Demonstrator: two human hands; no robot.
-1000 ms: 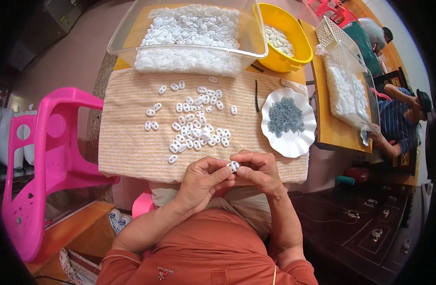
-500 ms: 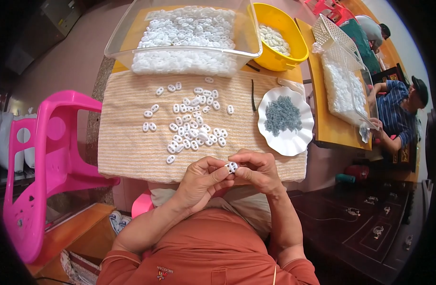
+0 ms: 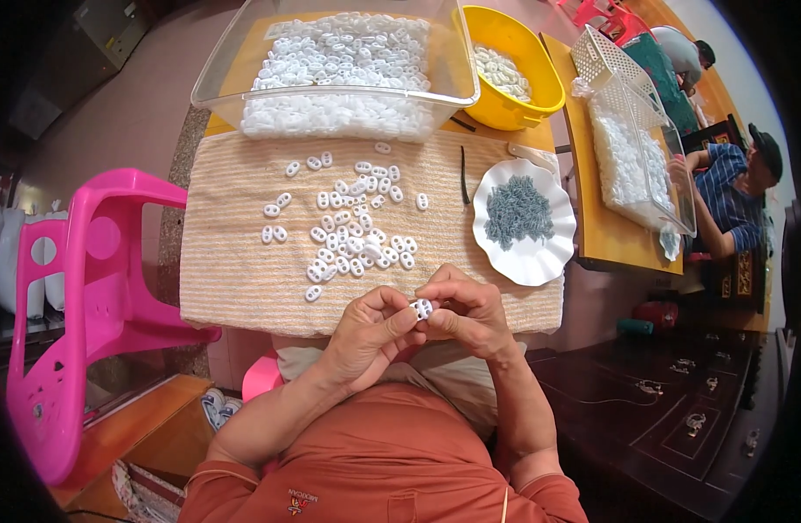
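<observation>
Close to my body, just past the cloth's near edge, both hands meet at a small white plastic two-hole piece (image 3: 422, 309). My left hand (image 3: 371, 333) pinches its left side between thumb and fingers. From the right, my right hand (image 3: 466, 315) grips the same piece with thumb and fingertips, which partly cover it. Many similar white oval two-hole pieces (image 3: 355, 247) lie loose on the striped beige cloth (image 3: 235, 270) beyond my hands. A white scalloped plate (image 3: 529, 270) to the right holds a heap of tiny grey-blue pieces (image 3: 518, 212), too small to make out singly.
At the far side stands a clear plastic bin (image 3: 217, 96) full of white pieces, beside a yellow basin (image 3: 548, 83). A black strip (image 3: 465, 174) lies near the plate. A pink chair (image 3: 95, 261) is at left. A co-worker (image 3: 732, 196) sits right by another clear bin (image 3: 649, 205).
My hands stay together around the white piece, which has shifted slightly left and down. My right fingers have moved slightly. The co-worker's hand at the right has moved up by the other bin.
</observation>
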